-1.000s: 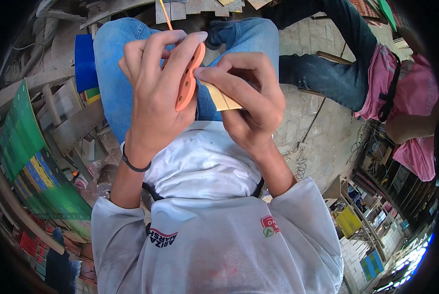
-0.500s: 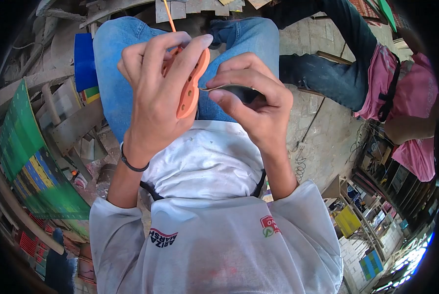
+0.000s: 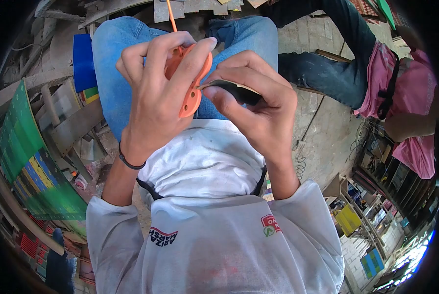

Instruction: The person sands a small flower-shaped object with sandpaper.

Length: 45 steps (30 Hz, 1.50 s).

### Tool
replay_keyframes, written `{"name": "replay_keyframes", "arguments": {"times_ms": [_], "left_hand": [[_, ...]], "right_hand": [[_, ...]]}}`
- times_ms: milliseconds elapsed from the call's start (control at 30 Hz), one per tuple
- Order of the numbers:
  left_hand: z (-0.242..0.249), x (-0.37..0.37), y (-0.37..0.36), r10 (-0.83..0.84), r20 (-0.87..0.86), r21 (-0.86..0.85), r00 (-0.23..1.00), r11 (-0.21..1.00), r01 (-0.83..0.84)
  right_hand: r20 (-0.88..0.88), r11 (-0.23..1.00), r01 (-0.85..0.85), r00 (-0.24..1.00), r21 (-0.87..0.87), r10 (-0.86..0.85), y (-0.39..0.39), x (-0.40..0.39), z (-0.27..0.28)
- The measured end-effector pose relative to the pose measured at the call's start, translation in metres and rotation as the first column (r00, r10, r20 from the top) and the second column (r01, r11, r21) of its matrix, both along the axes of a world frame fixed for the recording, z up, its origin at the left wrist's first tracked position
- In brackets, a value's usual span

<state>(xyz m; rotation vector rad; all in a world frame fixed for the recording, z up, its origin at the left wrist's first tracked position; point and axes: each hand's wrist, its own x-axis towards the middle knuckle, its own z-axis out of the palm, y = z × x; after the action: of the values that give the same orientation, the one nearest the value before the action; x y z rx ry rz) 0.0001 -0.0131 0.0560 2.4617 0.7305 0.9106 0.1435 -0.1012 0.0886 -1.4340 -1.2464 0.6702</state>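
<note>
My left hand (image 3: 154,88) is wrapped around an orange piece (image 3: 192,102) with a wavy, rounded outline and several small holes along its face. A thin orange stick (image 3: 172,15) extends from its far end, above my fingers. In my right hand (image 3: 267,100), a bent piece of sandpaper (image 3: 241,93), dark on one face and tan on the other, is pinched between thumb and fingers. Its tip meets the orange piece near the inward curve of the edge. My fingers cover part of both things, which are held above my lap.
Another person in dark jeans (image 3: 322,73) and a pink shirt (image 3: 410,93) sits at the right. A blue object (image 3: 83,61) stands beside my left knee. Green painted panels (image 3: 21,132) lean at the left; wooden boards (image 3: 170,11) lie ahead. A cable (image 3: 301,166) lies on the floor.
The orange piece has tilted slightly in my left hand. My right hand has shifted a little, and the sandpaper tip sits slightly higher along the orange edge.
</note>
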Motion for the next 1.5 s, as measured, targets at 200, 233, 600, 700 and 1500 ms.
{"name": "replay_keyframes", "arguments": {"times_ms": [200, 233, 600, 700, 1500], "left_hand": [[0.002, -0.002, 0.004, 0.015, 0.057, -0.017, 0.998, 1.000, -0.015], [0.003, -0.003, 0.006, 0.016, 0.056, -0.017, 0.998, 1.000, -0.015], [0.006, -0.008, 0.008, -0.027, 0.021, -0.019, 0.999, 0.999, 0.028], [0.004, -0.008, 0.006, -0.034, 0.057, -0.041, 0.998, 0.999, 0.036], [-0.008, -0.019, 0.003, -0.075, 0.121, -0.132, 0.990, 0.987, 0.090]], "right_hand": [[-0.001, 0.994, 0.022, 1.000, -0.103, -0.022, -0.005, 0.003, -0.008], [-0.001, 0.994, 0.021, 1.000, -0.103, -0.021, -0.006, 0.005, -0.008], [0.328, 0.971, -0.028, 0.943, 0.239, -0.053, -0.002, 0.000, -0.011], [0.342, 0.970, 0.004, 0.935, 0.243, -0.089, -0.002, -0.006, -0.013], [0.127, 0.999, 0.035, 0.991, 0.006, -0.035, 0.017, 0.003, -0.019]]}}
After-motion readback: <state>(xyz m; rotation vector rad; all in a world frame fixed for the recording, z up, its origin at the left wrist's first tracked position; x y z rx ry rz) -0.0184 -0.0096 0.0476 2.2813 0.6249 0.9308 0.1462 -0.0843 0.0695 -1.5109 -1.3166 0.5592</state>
